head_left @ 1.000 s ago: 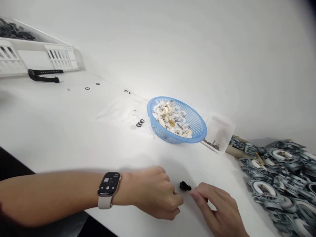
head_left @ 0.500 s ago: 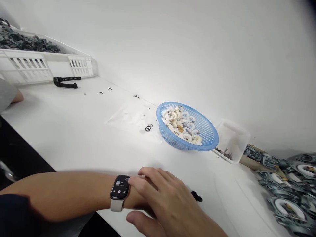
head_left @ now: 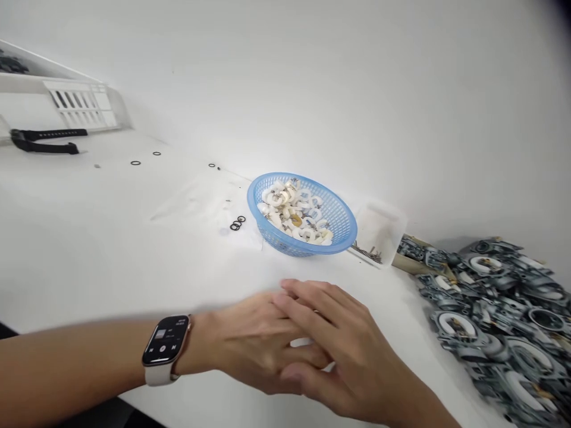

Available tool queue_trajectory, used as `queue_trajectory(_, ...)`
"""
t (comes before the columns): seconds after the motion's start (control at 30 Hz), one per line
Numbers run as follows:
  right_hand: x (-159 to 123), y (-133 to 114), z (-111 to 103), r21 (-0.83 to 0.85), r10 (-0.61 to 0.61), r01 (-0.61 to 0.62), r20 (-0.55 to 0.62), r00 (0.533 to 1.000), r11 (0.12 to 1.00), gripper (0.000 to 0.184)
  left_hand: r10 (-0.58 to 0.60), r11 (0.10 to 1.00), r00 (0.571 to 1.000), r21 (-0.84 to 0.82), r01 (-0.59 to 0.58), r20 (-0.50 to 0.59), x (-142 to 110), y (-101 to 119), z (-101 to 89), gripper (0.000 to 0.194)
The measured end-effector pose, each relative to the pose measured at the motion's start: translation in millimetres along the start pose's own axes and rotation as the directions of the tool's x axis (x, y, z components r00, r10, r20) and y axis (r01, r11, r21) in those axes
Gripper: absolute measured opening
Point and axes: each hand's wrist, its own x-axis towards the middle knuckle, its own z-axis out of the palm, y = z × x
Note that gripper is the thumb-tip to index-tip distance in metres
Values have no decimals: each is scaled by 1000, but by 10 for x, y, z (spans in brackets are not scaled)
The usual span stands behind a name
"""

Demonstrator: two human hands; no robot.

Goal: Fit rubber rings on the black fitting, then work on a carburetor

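Down at the near edge of the white table (head_left: pixel 89 238), the right hand (head_left: pixel 352 356) lies across the fingers of the left hand (head_left: pixel 254 345), the two touching, and whether either grips anything cannot be told. Nearest beyond them stands the blue basket (head_left: pixel 343 229) of white rings, with grey metal castings (head_left: pixel 499 315) piled just right of the right hand.

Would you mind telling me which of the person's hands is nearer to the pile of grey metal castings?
The right hand: it lies just left of the grey metal castings. The left hand, with the smartwatch, sits farther left, partly under the right.
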Motion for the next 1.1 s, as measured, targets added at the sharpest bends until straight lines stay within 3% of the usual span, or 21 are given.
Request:
queue_trajectory(0.07,-230,138,-70,45,49,-47,-40,998,998,39,35,999,996,-24,-37,-79,64,33,-93,29)
queue_trajectory(0.13,-442,283,-74,88,126,-112,-165,978,990,20,26,999,995,-41,-30,-100,104,47,-150,38)
queue_trajectory(0.23,-661,435,16,121,223,-199,-234,946,972,22,-30,998,997,-58,26,-75,109,22,-178,27)
queue_trajectory(0.37,-741,414,123,171,286,-271,-74,955,947,17,-38,995,999,-92,41,30,66,-39,-169,28)
queue_trajectory(0.53,-731,326,195,161,332,-351,129,934,923,35,-44,994,986,-94,59,158,41,-32,-156,29)
queue_trajectory(0.7,-772,351,254,109,336,-348,115,935,931,47,-27,997,975,-64,42,221,29,1,-176,28)
queue_trajectory(1.1,-723,358,251,43,286,-292,111,952,955,31,5,1000,982,-18,-1,187,20,-32,-100,26)
